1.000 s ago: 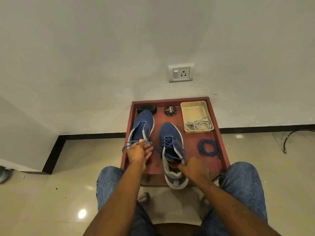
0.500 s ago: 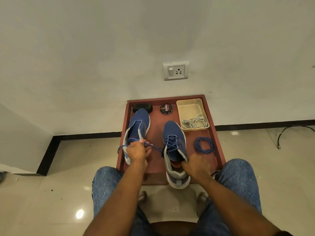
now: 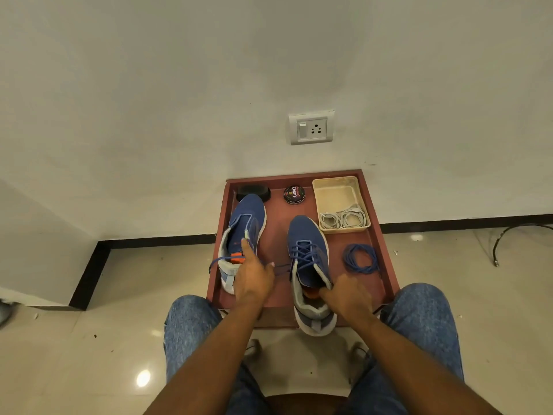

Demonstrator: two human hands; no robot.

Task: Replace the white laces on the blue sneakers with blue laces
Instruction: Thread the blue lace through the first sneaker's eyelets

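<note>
With my left hand (image 3: pixel 253 277) seemingly pinching the blue lace (image 3: pixel 220 260) and my right hand (image 3: pixel 347 298) gripping the right sneaker (image 3: pixel 308 265) at frame centre, hard tugging risks unthreading eyelets.

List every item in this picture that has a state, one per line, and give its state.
right sneaker: laced in blue, heel over the tray edge
left sneaker: unlaced
blue lace end: loose, pulled left
spare blue lace: coiled on the tray
white laces: removed, coiled in the beige basket
polish tin: lid on
left hand: pinching the lace
right hand: gripping the right sneaker's collar
</note>
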